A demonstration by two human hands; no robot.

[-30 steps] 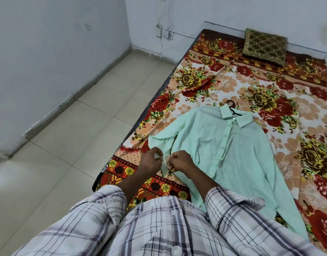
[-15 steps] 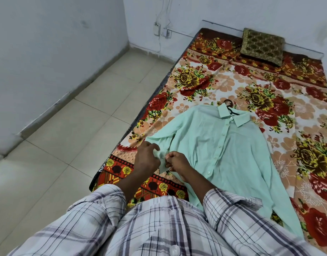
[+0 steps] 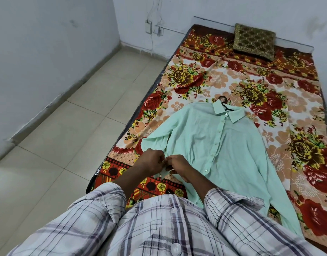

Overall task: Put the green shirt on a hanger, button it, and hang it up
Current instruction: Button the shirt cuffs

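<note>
The pale green shirt (image 3: pixel 223 145) lies flat on the bed, front up, its placket closed with small white buttons down the middle. A dark hanger (image 3: pixel 225 104) is inside it; only its hook and neck show above the collar. My left hand (image 3: pixel 152 160) and my right hand (image 3: pixel 178 166) meet at the cuff of the shirt's left-lying sleeve near the bed's front edge. Both pinch the cuff fabric between curled fingers. The cuff itself is mostly hidden by my fingers.
The bed (image 3: pixel 205 80) carries a red and orange floral sheet. A brown patterned cushion (image 3: pixel 254 41) lies at its far end against the wall. Tiled floor (image 3: pixel 63 135) runs along the bed's left side, with a wall socket and wires (image 3: pixel 153 28) in the corner.
My hands have stayed at the sleeve cuff, shifting slightly closer together. The shirt body has not moved.
</note>
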